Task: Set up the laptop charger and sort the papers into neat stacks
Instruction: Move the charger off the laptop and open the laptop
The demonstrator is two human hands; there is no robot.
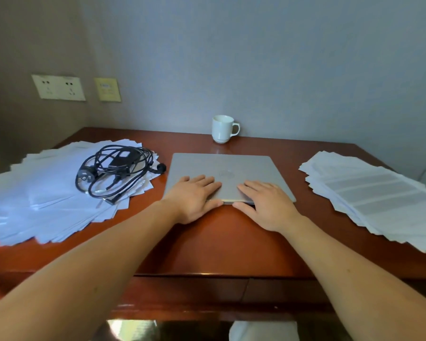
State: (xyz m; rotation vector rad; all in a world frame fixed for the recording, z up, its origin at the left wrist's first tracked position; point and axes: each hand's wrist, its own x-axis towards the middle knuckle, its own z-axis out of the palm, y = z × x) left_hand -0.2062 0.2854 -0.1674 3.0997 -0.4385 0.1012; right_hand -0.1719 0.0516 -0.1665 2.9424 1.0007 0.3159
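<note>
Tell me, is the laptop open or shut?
Shut. The laptop lies flat, lid down; the left hand and right hand rest on top.

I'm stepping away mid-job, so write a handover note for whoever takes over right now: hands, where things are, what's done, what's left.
Hands: left hand and right hand both lie flat on the closed laptop, thumbs at its front edge.
Things: charger lies coiled on the left paper pile; right paper pile is fanned out too; wall socket has nothing plugged in.
Done: nothing visible.
Left: plug in charger, stack both piles.
</note>
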